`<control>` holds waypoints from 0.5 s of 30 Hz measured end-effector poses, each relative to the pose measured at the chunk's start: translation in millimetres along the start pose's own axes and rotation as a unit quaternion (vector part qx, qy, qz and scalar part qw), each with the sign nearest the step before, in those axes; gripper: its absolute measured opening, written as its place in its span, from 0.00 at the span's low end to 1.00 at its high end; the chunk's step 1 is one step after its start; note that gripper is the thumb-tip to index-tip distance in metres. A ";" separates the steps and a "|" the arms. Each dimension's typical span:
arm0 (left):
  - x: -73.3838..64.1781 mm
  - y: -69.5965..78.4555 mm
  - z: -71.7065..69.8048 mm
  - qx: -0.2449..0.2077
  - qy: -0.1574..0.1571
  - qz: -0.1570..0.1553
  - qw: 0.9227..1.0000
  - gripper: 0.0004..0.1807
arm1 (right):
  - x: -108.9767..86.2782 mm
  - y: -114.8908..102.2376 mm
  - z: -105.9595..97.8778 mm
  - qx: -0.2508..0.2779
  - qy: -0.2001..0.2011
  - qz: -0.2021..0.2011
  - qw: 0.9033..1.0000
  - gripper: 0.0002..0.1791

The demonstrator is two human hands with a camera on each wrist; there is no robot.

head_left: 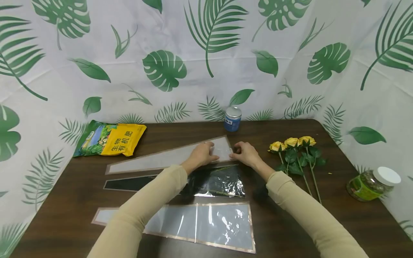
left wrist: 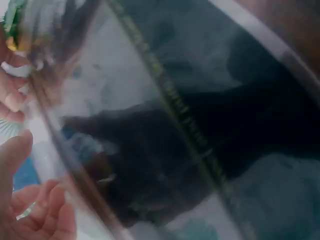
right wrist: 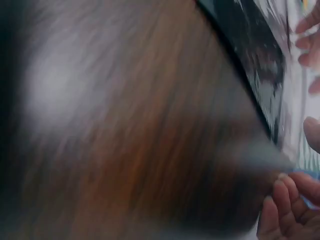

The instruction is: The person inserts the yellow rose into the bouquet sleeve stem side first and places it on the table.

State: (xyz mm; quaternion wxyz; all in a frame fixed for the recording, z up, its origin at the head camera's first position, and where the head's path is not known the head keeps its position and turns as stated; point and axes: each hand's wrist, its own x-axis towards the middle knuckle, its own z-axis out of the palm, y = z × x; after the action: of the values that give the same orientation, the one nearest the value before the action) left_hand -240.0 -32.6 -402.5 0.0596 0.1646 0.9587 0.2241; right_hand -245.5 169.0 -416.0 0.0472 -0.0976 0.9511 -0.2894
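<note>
A long tapered white plastic sleeve (head_left: 167, 156) with a pinkish border lies at the back of the table, wide end to the right. My left hand (head_left: 200, 154) is over its wide part, thumb and fingers spread apart. At the sleeve's right edge is my right hand (head_left: 246, 154), its thumb tip over the border and its fingers bent, with a gap between them. Both hands also show in the wrist views, the right hand (right wrist: 295, 207) at lower right. Just in front lies a black-and-clear sleeve (head_left: 219, 181). Nearest me is a pale sleeve (head_left: 180, 220) with a copper-coloured border.
A yellow and green fertilizer bag (head_left: 111, 139) lies at the back left. Behind the sleeves stands a blue can (head_left: 232, 120) with a silvery lid. Three yellow roses (head_left: 292, 143) lie to the right, and a white-lidded jar (head_left: 371, 184) lies tilted near the right edge.
</note>
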 end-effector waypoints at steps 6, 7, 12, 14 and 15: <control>-1.5 -6.4 16.5 0.046 0.026 0.012 0.999 0.26 | 5.8 -14.3 14.9 -0.032 0.004 0.070 0.997 0.28; -1.3 -7.1 17.5 0.050 0.028 0.013 0.998 0.26 | 6.9 -16.2 15.3 -0.035 0.006 0.077 0.996 0.26; 1.1 -8.4 19.7 0.041 0.046 0.024 0.998 0.30 | 14.1 -19.9 13.3 -0.027 0.009 0.074 0.997 0.15; 2.0 -8.8 20.3 0.033 0.046 0.029 0.998 0.29 | 17.1 -19.2 11.6 0.011 0.004 0.076 0.997 0.13; 2.3 -9.1 20.7 0.028 0.045 0.030 0.998 0.29 | 18.8 -18.5 10.8 0.053 -0.006 0.081 0.995 0.14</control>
State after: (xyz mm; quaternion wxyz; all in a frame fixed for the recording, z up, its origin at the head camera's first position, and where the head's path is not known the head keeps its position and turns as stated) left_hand -240.9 -31.0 -425.2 0.0048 0.1851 0.9610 0.2056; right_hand -259.3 144.0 -415.3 0.0811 -0.0190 0.9390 -0.3338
